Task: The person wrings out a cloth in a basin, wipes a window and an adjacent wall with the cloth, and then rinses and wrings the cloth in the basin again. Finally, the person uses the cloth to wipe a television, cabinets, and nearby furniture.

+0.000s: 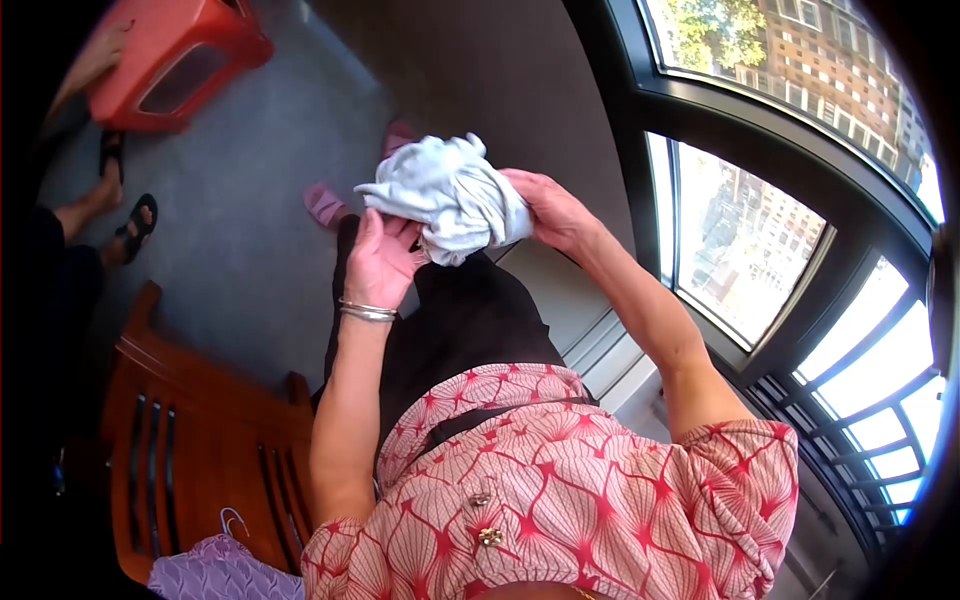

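The cloth (450, 200) looks light, soft — best held by its folds; right hand (552, 208) grasps one side, left hand (382, 262) open-palmed beneath.

Bright right, dim left

Lit by daylight through the windowpane (745, 245) at right, blown out to white behind the grille (865, 343). Shows soft shadows in the pale crumpled cloth (450, 195). Sinks to near black along the left edge. Bowed along the window frame (740, 120), blacked out at the corners.
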{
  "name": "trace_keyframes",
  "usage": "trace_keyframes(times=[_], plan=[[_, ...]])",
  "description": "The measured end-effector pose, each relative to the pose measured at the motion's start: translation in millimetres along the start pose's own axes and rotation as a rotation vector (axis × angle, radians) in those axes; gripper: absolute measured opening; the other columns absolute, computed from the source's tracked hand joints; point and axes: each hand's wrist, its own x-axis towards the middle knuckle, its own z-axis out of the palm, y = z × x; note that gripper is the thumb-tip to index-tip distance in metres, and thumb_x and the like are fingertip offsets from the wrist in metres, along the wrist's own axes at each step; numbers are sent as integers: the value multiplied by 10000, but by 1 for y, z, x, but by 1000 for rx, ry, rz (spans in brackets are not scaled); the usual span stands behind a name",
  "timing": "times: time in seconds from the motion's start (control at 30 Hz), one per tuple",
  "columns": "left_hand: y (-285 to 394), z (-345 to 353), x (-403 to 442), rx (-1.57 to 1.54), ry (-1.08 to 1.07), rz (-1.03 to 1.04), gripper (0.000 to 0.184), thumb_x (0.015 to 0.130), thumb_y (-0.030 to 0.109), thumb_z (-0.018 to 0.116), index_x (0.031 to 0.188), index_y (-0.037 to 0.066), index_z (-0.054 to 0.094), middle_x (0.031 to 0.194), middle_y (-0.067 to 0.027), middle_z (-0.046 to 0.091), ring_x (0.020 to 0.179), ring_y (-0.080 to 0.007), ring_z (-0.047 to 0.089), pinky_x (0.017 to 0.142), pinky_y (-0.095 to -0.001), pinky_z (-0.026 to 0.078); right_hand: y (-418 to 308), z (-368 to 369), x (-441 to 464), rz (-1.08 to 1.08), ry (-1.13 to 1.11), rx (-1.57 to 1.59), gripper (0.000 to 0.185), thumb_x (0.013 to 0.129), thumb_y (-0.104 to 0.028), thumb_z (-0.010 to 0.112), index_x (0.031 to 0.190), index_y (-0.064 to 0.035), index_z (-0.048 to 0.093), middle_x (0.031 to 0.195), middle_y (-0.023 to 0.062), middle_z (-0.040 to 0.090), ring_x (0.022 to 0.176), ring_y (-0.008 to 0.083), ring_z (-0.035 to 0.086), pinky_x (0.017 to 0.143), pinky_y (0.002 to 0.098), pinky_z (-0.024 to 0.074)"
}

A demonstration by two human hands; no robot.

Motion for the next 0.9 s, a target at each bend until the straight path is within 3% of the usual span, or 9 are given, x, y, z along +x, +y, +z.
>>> trace_keyframes(times=[0.17,0.27,0.37,0.4,0.5,0.53,0.7,0.77,0.9], plan=[[-20,-6,26,164,30,137,384,807,1,492,1177,45,397,1145,-73,462,1078,-185,434,928,-333,342,-4,-2,16,-203,76,-847,283,832,-219,483,1057,-52,518,930,29,555,863,92,500,769,234,404],[-9,11,18,348,68,77,351,782,-37,491,1127,0,436,1062,-75,508,1003,-171,488,915,-312,360,-31,7,2,-299,-79,-560,562,810,-331,508,1279,-92,313,1210,85,409,1129,214,375,928,326,322],[-20,18,32,484,-23,0,315,788,-8,508,1100,-10,462,1032,-71,522,964,-161,509,884,-280,383,-17,15,16,-324,-509,-960,736,717,-300,653,1297,-89,252,1195,97,423,1104,184,397,926,316,316],[-17,23,37,460,-37,-2,284,815,42,494,1093,-8,469,1043,-84,521,990,-169,506,848,-283,407,-16,14,26,-294,-536,-754,773,655,-310,702,1275,-94,294,1163,95,447,1092,193,411,921,304,319],[3,28,24,532,147,54,277,839,102,481,1096,0,472,1056,-100,522,1026,-184,498,824,-294,421,-34,-16,81,-21,-487,-1198,391,653,-250,647,1007,-97,586,840,107,616,839,205,573,770,302,439],[7,10,16,661,245,167,289,848,136,475,1108,11,469,1063,-107,524,1059,-203,485,812,-311,431,-51,-24,102,-135,-464,-1373,346,671,-241,648,973,-80,601,815,100,621,820,179,578,753,298,449],[5,-56,-34,821,665,289,246,807,128,508,1032,29,505,922,-57,568,766,-110,538,659,-227,449,-160,7,145,-816,-36,-2119,262,679,-185,613,937,-145,618,964,89,568,880,199,558,641,337,495],[-9,-71,-47,759,750,281,218,790,106,524,997,40,516,830,-46,579,650,-101,536,538,-203,442,-186,19,164,-822,309,-2341,258,701,-144,564,954,-121,605,1097,95,481,903,228,536,667,329,486],[-23,-97,-51,743,841,120,219,820,128,531,1022,46,513,883,-73,585,728,-130,568,612,-243,477,-168,-26,249,-970,729,-2686,317,759,-173,471,1010,-8,573,1246,138,375,1009,284,443,701,457,442]])
